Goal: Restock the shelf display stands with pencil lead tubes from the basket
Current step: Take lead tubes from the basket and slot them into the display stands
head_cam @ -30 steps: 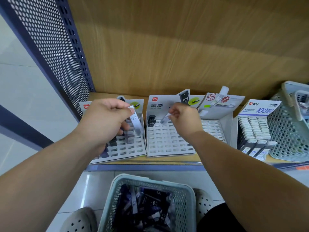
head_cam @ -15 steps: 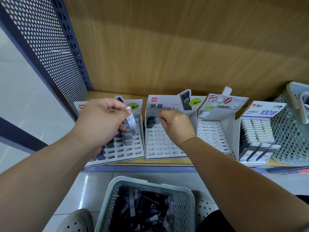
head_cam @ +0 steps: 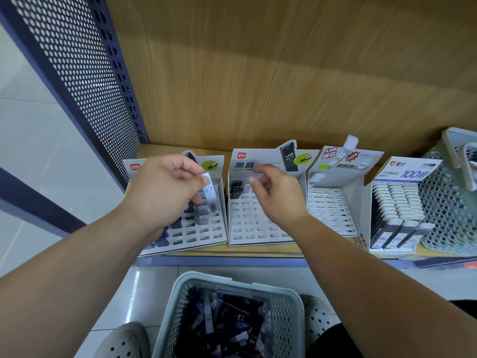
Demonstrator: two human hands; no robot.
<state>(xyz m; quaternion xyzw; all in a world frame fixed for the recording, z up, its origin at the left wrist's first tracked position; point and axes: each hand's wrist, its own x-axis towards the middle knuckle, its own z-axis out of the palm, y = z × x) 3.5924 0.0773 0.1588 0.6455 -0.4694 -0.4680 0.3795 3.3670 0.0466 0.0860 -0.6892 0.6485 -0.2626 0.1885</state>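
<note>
My left hand (head_cam: 167, 188) hovers over the left display stand (head_cam: 201, 235) and grips a clear pencil lead tube marked 0.7 (head_cam: 209, 195). That stand holds several dark tubes. My right hand (head_cam: 277, 192) hangs over the middle display stand (head_cam: 247, 228) with loosely curled fingers and nothing in it. A few black tubes (head_cam: 237, 189) sit in the middle stand's top left slots. A pale green basket (head_cam: 289, 303) full of loose lead tubes stands on the floor below the shelf edge.
A third white stand (head_cam: 333, 210) and a box of white-capped tubes (head_cam: 397, 210) follow to the right, then a mesh basket (head_cam: 449, 215) at the shelf's right end. A perforated blue panel (head_cam: 85, 81) closes the left side. Grey shoes (head_cam: 124, 342) flank the floor basket.
My right hand has let go of the tube it pinched over the middle stand and has drawn back with fingers loosened. My left hand still holds its tube in the same place.
</note>
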